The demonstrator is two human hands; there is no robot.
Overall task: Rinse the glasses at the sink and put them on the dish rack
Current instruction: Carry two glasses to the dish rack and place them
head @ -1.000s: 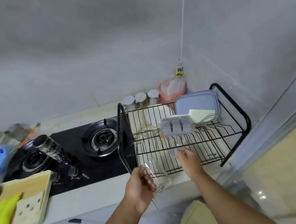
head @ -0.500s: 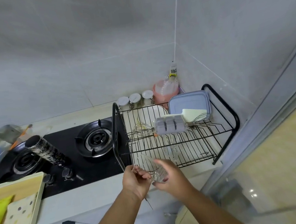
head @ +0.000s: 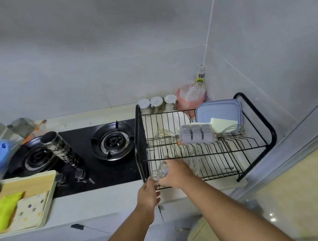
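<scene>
Right hand (head: 175, 173) has its fingers curled round a clear glass (head: 159, 172) and holds it tipped over. The glass is at the front left corner of the dish rack (head: 256, 147), just beside the rack's black side bar (head: 137, 140). The left hand (head: 148, 195) is just below, fingers loose and holding nothing; I cannot tell if it touches the glass.

To the right of the hand stands another glass (head: 194, 160), and past it the front wires are bare. The back of the rack is full: a white bowl (head: 175, 119), a whisk (head: 165, 136), a grey tray (head: 196, 134) and blue lids (head: 217, 110).

The rack sits on a white counter (head: 96, 205) in a corner of grey tiled walls. A black stove (head: 110, 140) is right beside the rack on its left.
</scene>
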